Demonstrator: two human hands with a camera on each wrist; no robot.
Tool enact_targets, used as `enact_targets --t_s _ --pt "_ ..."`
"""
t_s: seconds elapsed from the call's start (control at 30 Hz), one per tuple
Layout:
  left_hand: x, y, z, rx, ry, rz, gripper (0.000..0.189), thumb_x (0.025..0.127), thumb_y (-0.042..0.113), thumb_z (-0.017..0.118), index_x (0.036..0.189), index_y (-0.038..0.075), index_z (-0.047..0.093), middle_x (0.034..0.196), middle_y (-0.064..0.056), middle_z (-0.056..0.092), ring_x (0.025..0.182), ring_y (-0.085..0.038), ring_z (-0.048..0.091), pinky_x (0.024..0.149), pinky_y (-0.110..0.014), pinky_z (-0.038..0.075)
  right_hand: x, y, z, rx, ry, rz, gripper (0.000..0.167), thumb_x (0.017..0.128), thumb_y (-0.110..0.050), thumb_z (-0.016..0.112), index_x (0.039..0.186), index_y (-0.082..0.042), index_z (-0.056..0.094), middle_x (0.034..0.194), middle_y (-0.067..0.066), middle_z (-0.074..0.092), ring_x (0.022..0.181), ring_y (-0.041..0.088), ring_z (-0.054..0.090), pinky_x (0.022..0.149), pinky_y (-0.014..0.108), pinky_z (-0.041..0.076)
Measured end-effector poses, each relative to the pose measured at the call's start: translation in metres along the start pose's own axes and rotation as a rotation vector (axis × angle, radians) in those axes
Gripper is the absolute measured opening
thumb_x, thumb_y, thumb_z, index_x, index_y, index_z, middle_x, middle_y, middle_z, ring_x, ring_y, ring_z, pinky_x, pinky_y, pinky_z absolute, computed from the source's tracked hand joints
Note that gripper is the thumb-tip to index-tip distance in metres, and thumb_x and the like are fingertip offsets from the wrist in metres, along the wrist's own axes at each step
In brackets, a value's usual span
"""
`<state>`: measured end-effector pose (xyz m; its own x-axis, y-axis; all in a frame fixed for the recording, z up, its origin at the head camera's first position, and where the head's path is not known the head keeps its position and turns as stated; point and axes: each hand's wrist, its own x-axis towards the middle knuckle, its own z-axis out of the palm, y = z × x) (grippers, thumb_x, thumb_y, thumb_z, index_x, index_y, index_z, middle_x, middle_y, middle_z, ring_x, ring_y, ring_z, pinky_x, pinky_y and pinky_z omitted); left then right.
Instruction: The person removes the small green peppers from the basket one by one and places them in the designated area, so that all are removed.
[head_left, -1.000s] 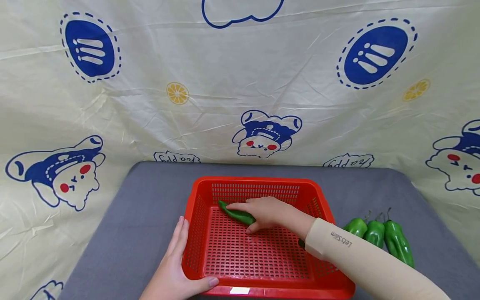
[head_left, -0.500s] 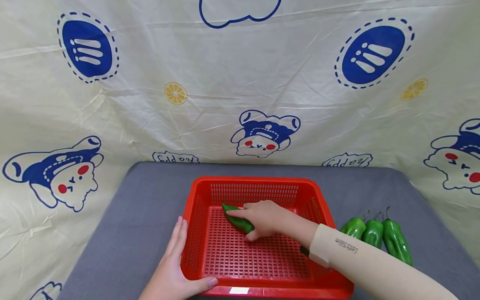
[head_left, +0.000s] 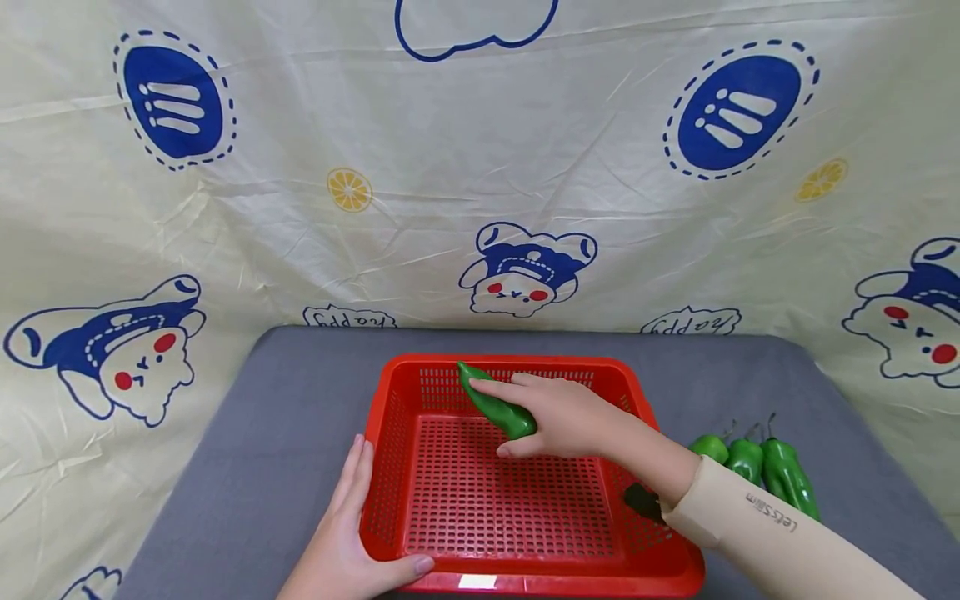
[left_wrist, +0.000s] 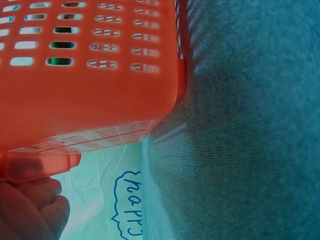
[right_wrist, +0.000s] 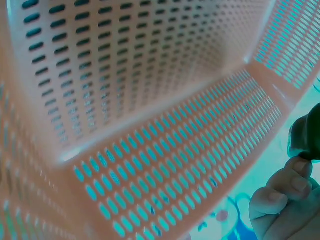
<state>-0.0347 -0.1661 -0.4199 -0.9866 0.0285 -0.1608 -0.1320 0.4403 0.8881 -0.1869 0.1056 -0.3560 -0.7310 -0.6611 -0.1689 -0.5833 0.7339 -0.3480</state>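
In the head view, my right hand [head_left: 573, 418] grips a long green pepper [head_left: 497, 408] over the back of a red plastic basket [head_left: 592, 583]. The pepper's pointed tip reaches up to the far rim, and its thick end lies near my thumb. My left hand [head_left: 341, 533] holds the basket's near left corner, thumb on the front rim and fingers along the left side. Curled left fingers [left_wrist: 47, 205] show under the rim in the left wrist view. The right wrist view catches the dark end of the pepper [right_wrist: 305, 136] above my fingertips, with the slotted basket floor behind.
Three more green peppers [head_left: 787, 475] lie side by side on the grey table [head_left: 247, 467], right of the basket and partly behind my right sleeve [head_left: 780, 521]. A pale printed cloth [head_left: 450, 142] hangs behind the table. A small dark object [head_left: 643, 502] sits beneath my right wrist.
My right hand has raised the pepper from the basket floor and moved it back and to the right. The left hand stays at the basket's corner.
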Motion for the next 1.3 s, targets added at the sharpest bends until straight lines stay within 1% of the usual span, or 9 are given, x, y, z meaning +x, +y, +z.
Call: enact_targets --t_s 0.27,0.4,0.57,0.67,0.8,0.9,0.97,1.17,1.3 --pt "-0.001 0.0 0.001 0.033 0.008 0.005 0.128 0.065 0.045 0.09 0.16 0.035 0.004 0.166 0.014 -0.002 0.149 -0.036 0.016 0.094 -0.053 0.055 -0.031 0.011 -0.028 0.014 0.097 0.008 0.084 0.081 -0.063 0.071 0.151 -0.054 0.025 0.098 -0.006 0.051 0.074 0.009 0.05 0.056 0.025 0.043" --pt "-0.001 0.0 0.002 0.026 0.001 -0.001 0.128 0.065 0.045 0.09 0.159 0.036 0.004 0.166 0.013 -0.003 0.148 -0.036 0.015 0.094 -0.052 0.056 -0.049 0.02 -0.041 0.025 0.125 0.071 0.084 0.08 -0.069 0.068 0.151 -0.051 0.027 0.103 -0.003 0.054 0.078 0.011 0.05 0.056 0.026 0.045" --pt "-0.003 0.002 0.001 0.011 0.003 -0.001 0.128 0.064 0.043 0.09 0.159 0.037 0.005 0.166 0.012 -0.002 0.148 -0.036 0.016 0.091 -0.05 0.058 -0.073 0.037 -0.053 0.03 0.168 0.156 0.087 0.079 -0.066 0.071 0.152 -0.05 0.027 0.115 0.0 0.057 0.086 0.015 0.053 0.059 0.027 0.046" --pt "-0.004 0.003 0.0 0.002 0.002 -0.006 0.128 0.064 0.042 0.091 0.159 0.037 0.005 0.166 0.011 -0.002 0.148 -0.036 0.015 0.09 -0.05 0.058 -0.087 0.047 -0.056 0.032 0.198 0.189 0.089 0.077 -0.07 0.069 0.153 -0.048 0.028 0.122 0.003 0.057 0.091 0.018 0.055 0.061 0.027 0.048" --pt "-0.004 0.003 0.0 -0.018 -0.004 -0.02 0.127 0.065 0.041 0.091 0.159 0.038 0.005 0.166 0.01 -0.002 0.147 -0.037 0.015 0.088 -0.051 0.059 -0.106 0.059 -0.058 0.044 0.23 0.234 0.092 0.075 -0.074 0.066 0.154 -0.044 0.029 0.131 0.011 0.056 0.094 0.022 0.057 0.061 0.029 0.054" --pt "-0.003 0.003 0.0 -0.024 -0.007 -0.02 0.127 0.065 0.041 0.091 0.159 0.038 0.005 0.167 0.01 -0.002 0.147 -0.037 0.015 0.088 -0.05 0.059 -0.12 0.069 -0.055 0.048 0.255 0.261 0.095 0.076 -0.071 0.069 0.156 -0.04 0.027 0.138 0.017 0.052 0.099 0.024 0.059 0.063 0.036 0.058" --pt "-0.003 0.002 0.001 -0.026 -0.01 -0.016 0.128 0.064 0.041 0.091 0.159 0.038 0.005 0.166 0.01 -0.003 0.147 -0.037 0.015 0.087 -0.05 0.059 -0.128 0.077 -0.052 0.047 0.269 0.28 0.096 0.077 -0.068 0.071 0.156 -0.038 0.026 0.138 0.018 0.052 0.099 0.025 0.059 0.063 0.037 0.058" --pt "-0.003 0.003 0.001 -0.04 -0.009 -0.025 0.127 0.064 0.039 0.091 0.159 0.039 0.005 0.166 0.01 -0.003 0.146 -0.037 0.016 0.084 -0.049 0.06 -0.139 0.099 -0.043 0.035 0.265 0.358 0.095 0.08 -0.068 0.068 0.158 -0.037 0.023 0.131 0.016 0.054 0.094 0.024 0.055 0.059 0.03 0.044" --pt "-0.003 0.004 0.001 -0.055 -0.014 -0.04 0.128 0.063 0.039 0.091 0.159 0.039 0.006 0.166 0.01 -0.002 0.145 -0.037 0.018 0.082 -0.049 0.061 -0.139 0.117 -0.036 0.057 0.263 0.393 0.099 0.08 -0.072 0.064 0.159 -0.034 0.019 0.132 0.019 0.051 0.09 0.025 0.054 0.056 0.03 0.042"
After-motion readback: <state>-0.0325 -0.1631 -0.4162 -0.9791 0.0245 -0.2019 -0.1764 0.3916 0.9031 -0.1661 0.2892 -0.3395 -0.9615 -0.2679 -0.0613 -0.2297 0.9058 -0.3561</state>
